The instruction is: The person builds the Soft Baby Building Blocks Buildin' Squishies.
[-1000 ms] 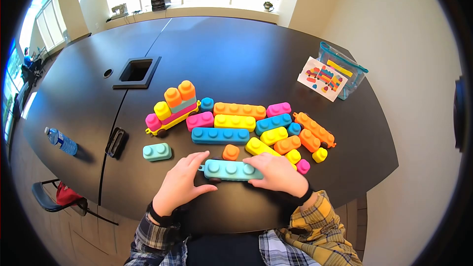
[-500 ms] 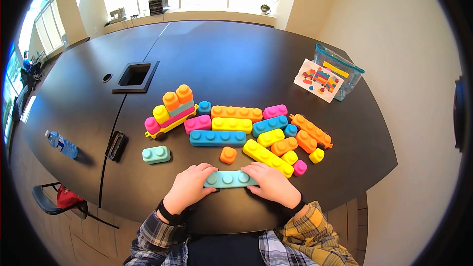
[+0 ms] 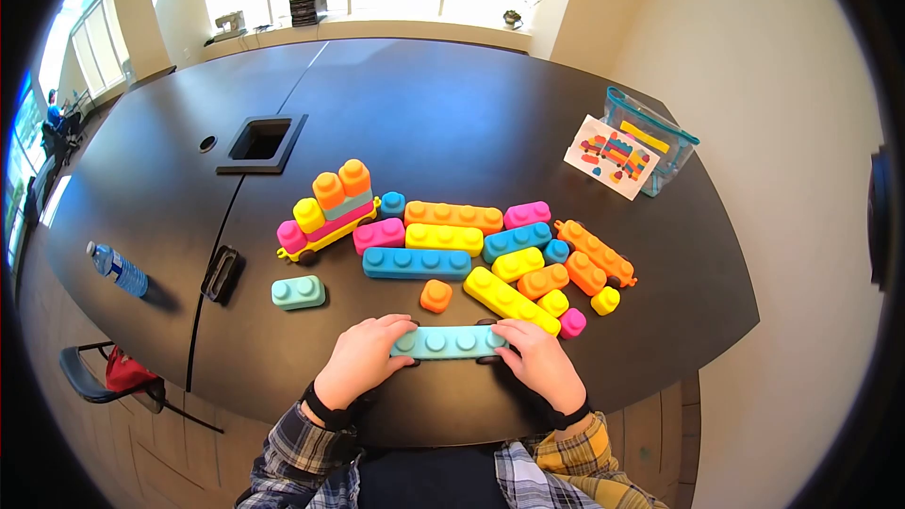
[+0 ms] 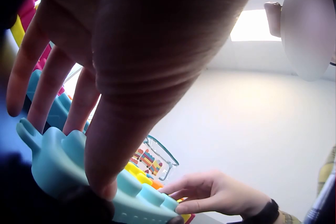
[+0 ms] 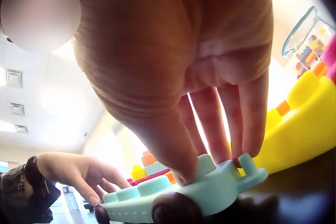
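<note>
A light teal toy train car (image 3: 448, 343) with several round studs and dark wheels sits near the table's front edge. My left hand (image 3: 363, 360) holds its left end, thumb on the near side and fingers toward the far side. At the other end my right hand (image 3: 540, 368) pinches the car between thumb and fingers; a small hook (image 5: 253, 174) sticks out there in the right wrist view. Just beyond lies a small orange block (image 3: 436, 296). A long yellow block (image 3: 512, 301) slants away beyond my right hand.
Several coloured blocks, including a blue one (image 3: 417, 264), lie beyond the car. A stacked train car (image 3: 327, 210) and a teal block (image 3: 298, 292) are on the left, with a water bottle (image 3: 118, 269). An orange wheeled car (image 3: 596, 252), picture card (image 3: 611, 157) and clear pouch (image 3: 671, 146) are right.
The teal car has come nearer the table's front edge. My left hand has closed on its left end, and my right hand has slid right to its right end.
</note>
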The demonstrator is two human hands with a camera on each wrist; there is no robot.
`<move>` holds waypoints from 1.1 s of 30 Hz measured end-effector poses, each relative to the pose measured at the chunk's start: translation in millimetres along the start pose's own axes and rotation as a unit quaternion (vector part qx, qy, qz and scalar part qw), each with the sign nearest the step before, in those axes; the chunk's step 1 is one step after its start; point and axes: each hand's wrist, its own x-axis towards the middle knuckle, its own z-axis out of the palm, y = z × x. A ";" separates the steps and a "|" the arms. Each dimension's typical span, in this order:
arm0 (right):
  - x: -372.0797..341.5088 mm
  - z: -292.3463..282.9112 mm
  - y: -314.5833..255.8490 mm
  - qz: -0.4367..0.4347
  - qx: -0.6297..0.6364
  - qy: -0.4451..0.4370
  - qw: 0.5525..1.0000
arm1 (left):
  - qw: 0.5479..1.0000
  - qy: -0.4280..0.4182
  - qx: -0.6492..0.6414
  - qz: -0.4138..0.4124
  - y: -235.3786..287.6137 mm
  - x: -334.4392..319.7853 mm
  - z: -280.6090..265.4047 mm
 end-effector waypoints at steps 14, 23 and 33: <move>1.6 -28.1 12.4 0.024 0.017 0.039 0.999 | 1.000 0.006 0.006 0.026 0.3 -2.5 3.9; 8.1 -124.7 156.0 0.200 -0.194 0.134 0.951 | 0.999 -0.048 0.001 0.012 3.1 0.7 -0.5; 15.4 -123.5 156.0 0.153 -0.081 0.122 0.977 | 0.998 -0.060 -0.014 0.001 4.2 0.2 -3.3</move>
